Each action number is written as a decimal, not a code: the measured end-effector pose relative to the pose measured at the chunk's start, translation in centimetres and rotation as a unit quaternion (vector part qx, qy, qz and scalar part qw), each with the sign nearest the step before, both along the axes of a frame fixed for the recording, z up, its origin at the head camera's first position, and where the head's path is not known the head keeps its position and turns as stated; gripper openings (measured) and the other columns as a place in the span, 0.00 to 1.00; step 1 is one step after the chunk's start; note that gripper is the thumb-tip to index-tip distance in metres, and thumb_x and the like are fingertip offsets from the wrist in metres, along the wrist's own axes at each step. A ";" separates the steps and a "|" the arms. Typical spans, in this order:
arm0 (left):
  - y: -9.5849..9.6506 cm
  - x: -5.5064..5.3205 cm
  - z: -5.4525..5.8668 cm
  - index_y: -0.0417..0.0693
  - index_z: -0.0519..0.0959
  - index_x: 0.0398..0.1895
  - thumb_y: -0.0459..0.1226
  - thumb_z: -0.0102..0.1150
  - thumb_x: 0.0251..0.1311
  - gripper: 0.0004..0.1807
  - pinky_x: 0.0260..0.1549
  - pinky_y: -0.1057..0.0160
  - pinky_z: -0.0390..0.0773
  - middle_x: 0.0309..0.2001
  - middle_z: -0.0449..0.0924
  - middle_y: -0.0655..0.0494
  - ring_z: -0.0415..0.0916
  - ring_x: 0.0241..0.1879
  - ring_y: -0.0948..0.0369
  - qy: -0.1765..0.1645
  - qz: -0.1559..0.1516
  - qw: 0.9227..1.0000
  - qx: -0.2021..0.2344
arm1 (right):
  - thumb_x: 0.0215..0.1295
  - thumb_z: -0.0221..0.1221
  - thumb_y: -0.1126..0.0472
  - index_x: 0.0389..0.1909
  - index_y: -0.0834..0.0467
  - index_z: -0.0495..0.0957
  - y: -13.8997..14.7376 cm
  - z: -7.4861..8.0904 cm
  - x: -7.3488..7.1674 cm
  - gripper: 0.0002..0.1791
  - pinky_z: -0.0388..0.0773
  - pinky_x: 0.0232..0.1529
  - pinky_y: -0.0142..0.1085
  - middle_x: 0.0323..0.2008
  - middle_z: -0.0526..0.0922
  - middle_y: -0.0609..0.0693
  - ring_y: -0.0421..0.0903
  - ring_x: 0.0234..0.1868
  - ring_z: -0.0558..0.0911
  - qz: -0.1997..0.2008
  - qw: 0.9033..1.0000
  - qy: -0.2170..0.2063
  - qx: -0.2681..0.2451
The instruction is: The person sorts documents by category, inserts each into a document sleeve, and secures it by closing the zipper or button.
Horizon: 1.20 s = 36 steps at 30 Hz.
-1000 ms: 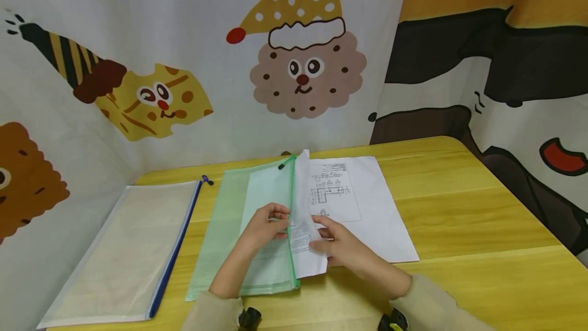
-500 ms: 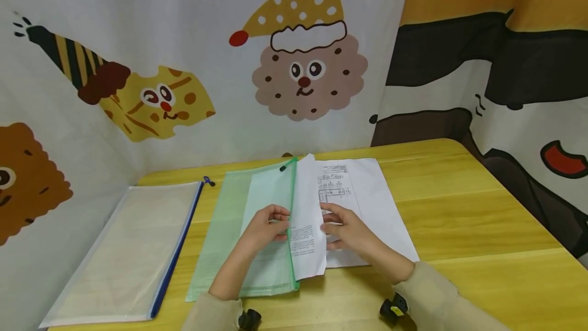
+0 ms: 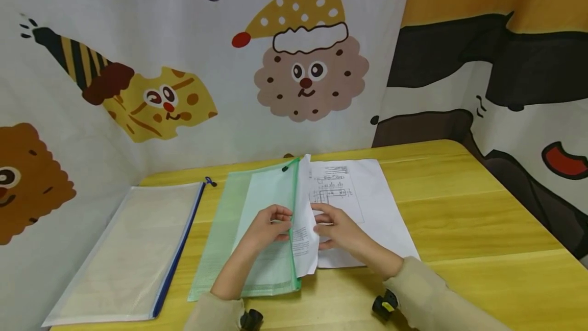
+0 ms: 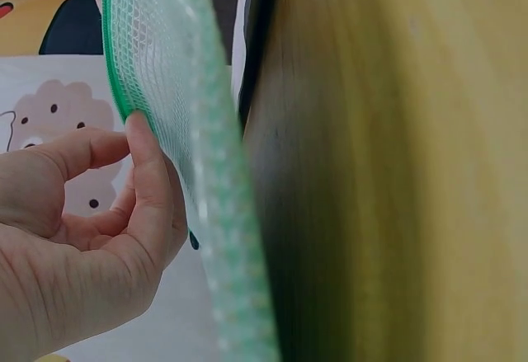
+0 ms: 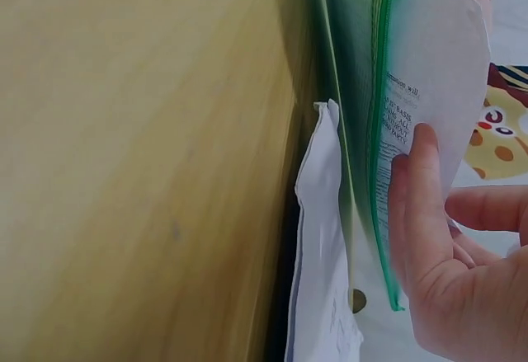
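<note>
Left hand (image 3: 271,226): we see thumb and fingertips pinching the green zip edge (image 3: 295,262) of the mesh pouch (image 3: 209,254), and the left wrist view shows that edge raised from the table (image 3: 482,259). Right hand (image 3: 342,229): thumb and fingers hold the outer margin of a printed sheet (image 3: 304,244), grip narrow. The sheet stands out past the zip edge, bent up along its length; the rest appears to run into the pouch, but we cannot tell how deep. More papers (image 3: 383,213) lie just right of it, and a white pouch (image 3: 121,254) lies apart at the left.

Risks, in our judgement. The sheet is thin and held at one margin only, so a sideways push would likely buckle or crease it. If the left pinch slackens, the soft mesh could sag and the mouth close against the paper. A far corner could snag on the zip teeth, since the hands support only the middle of the edge. The bottom corner hangs free and might fold under. A low right hand could also brush the papers beneath and shift them.
</note>
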State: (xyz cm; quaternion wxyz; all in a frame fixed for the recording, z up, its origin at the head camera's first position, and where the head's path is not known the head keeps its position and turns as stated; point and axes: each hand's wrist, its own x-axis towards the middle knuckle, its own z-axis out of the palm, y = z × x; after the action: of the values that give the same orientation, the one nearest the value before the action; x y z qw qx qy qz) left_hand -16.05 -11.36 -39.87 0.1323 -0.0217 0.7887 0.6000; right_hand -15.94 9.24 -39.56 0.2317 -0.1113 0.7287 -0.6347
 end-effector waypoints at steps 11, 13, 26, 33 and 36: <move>0.2 0.2 0.2 0.35 0.76 0.50 0.28 0.56 0.66 0.11 0.34 0.62 0.86 0.42 0.77 0.46 0.77 0.35 0.60 0.004 0.000 1.000 -0.005 | 0.70 0.49 0.73 0.74 0.66 0.56 -0.7 -0.6 -0.4 0.32 0.87 0.40 0.46 0.59 0.78 0.71 0.58 0.50 0.86 0.022 1.000 0.006 0.000; 0.2 0.3 0.1 0.35 0.76 0.50 0.28 0.56 0.66 0.11 0.34 0.62 0.86 0.42 0.77 0.46 0.77 0.34 0.60 0.004 -0.003 1.000 -0.004 | 0.70 0.49 0.74 0.74 0.66 0.57 -0.8 -0.7 -0.4 0.32 0.88 0.39 0.46 0.58 0.79 0.70 0.57 0.49 0.86 0.022 1.000 0.004 0.003; 0.2 0.9 0.0 0.33 0.75 0.50 0.28 0.56 0.65 0.12 0.34 0.62 0.86 0.43 0.77 0.45 0.77 0.35 0.60 0.008 -0.016 1.000 0.008 | 0.71 0.48 0.74 0.75 0.65 0.55 -1.3 -0.7 -0.2 0.32 0.88 0.40 0.46 0.59 0.77 0.71 0.57 0.50 0.86 0.033 0.999 -0.025 0.005; 0.3 0.8 0.5 0.33 0.75 0.51 0.28 0.55 0.65 0.12 0.36 0.61 0.86 0.42 0.77 0.45 0.77 0.35 0.60 0.019 -0.018 1.000 0.016 | 0.71 0.49 0.73 0.75 0.66 0.54 -1.6 -0.6 -0.6 0.33 0.88 0.37 0.43 0.57 0.79 0.69 0.53 0.48 0.86 0.039 0.999 -0.008 0.027; 0.3 0.8 0.6 0.32 0.75 0.51 0.28 0.55 0.65 0.13 0.36 0.61 0.87 0.42 0.77 0.45 0.77 0.36 0.60 0.025 -0.021 0.999 0.015 | 0.70 0.50 0.73 0.75 0.65 0.55 -1.8 -0.6 -0.7 0.33 0.88 0.36 0.42 0.53 0.81 0.67 0.51 0.47 0.86 0.037 0.999 -0.005 0.033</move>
State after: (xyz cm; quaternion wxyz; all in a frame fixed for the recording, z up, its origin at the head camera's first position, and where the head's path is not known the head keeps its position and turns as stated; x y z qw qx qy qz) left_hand -15.20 -11.05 -39.27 0.1256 0.0119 0.7826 0.6096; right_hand -16.62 7.44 -40.20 0.2621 -0.1274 0.7438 -0.6016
